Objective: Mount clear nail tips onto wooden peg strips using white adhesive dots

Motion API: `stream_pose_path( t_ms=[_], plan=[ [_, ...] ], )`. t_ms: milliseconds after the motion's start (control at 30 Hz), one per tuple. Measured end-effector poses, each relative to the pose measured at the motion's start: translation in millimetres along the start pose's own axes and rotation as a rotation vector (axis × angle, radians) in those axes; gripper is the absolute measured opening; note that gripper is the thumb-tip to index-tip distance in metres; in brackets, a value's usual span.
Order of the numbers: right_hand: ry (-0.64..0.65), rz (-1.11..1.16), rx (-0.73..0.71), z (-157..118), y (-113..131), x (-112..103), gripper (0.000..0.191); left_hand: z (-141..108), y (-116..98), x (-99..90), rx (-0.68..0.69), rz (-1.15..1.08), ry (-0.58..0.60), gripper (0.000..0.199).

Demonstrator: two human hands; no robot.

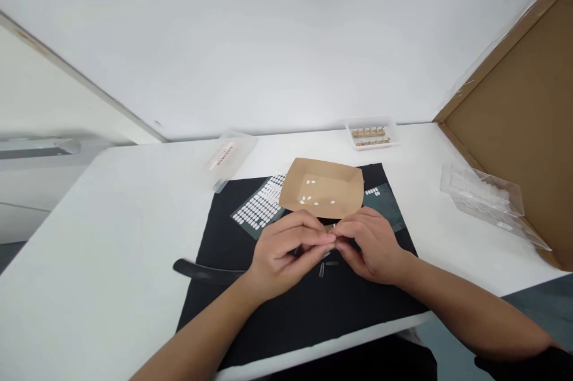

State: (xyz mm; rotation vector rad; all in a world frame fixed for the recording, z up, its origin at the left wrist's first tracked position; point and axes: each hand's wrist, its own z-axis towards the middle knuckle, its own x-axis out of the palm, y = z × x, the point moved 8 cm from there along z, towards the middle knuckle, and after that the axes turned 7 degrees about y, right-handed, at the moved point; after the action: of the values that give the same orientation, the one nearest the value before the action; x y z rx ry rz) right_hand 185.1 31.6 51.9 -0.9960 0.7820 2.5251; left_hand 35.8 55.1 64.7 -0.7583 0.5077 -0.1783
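Observation:
Over the black cloth (313, 321), both hands meet just below the brown paper tray (293, 187). My left hand (290, 249) has its thumb and fingers pinched together, on something too small to make out. Against its fingertips, my right hand (369, 243) is closed in a pinch too, its contents hidden. A bit of metal shows between the hands. Small white ovals lie in the tray. Two clear nail-shaped pieces (322, 270) rest on the cloth beneath the fingers. Left of the tray is a sheet of white oval stickers (257, 208).
A black curved file (201, 272) lies left of my left hand. Behind are a clear packet (230, 157) and a plastic box of metal clips (371, 134). A dark sheet (385, 208) with few stickers, a clear case (487, 196) and a cardboard box (519, 100) are at right.

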Motion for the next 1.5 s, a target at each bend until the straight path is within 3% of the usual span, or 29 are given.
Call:
stream_pose_path(
  t_ms=[133,300,400,467,600,767,867,933,1033,1233,1367,1500],
  plan=[
    [0.040,-0.044,-0.075,2,4,1,0.010,0,-3,-0.4,0.050,0.043,-0.006,0.014],
    [-0.026,-0.109,-0.058,1,4,-8,0.009,6,-6,-6.4,0.096,0.130,0.027,0.012],
    [-0.073,-0.120,0.000,0,0,-14,0.014,11,-16,-13.1,0.097,0.248,0.163,0.015],
    [-0.070,-0.108,0.044,0,-3,-15,0.017,6,-19,-22.1,0.015,0.346,0.271,0.015],
    [-0.057,-0.002,0.085,1,-8,-16,0.018,-36,-11,-59.9,-0.244,0.637,0.386,0.025],
    [-0.088,0.059,0.097,2,-9,-20,0.033,-127,13,-108.1,-0.527,0.739,0.456,0.049],
    [-0.112,0.065,0.087,3,-7,-23,0.037,-165,20,-115.9,-0.606,0.771,0.469,0.051],
    [-0.127,0.058,0.081,3,-7,-24,0.037,-173,21,-113.0,-0.606,0.783,0.426,0.052],
    [-0.135,0.054,0.075,3,-9,-23,0.036,-169,25,-104.5,-0.612,0.840,0.371,0.049],
    [-0.111,0.045,0.073,-1,-16,-16,0.032,-151,38,-94.2,-0.631,0.869,0.424,0.031],
    [-0.165,0.031,0.192,-7,-29,-19,0.024,-141,38,-89.5,-0.606,0.798,0.465,0.028],
    [-0.194,0.016,0.279,-10,-39,-20,0.016,-97,26,-78.2,-0.474,0.785,0.431,0.025]
  ],
)
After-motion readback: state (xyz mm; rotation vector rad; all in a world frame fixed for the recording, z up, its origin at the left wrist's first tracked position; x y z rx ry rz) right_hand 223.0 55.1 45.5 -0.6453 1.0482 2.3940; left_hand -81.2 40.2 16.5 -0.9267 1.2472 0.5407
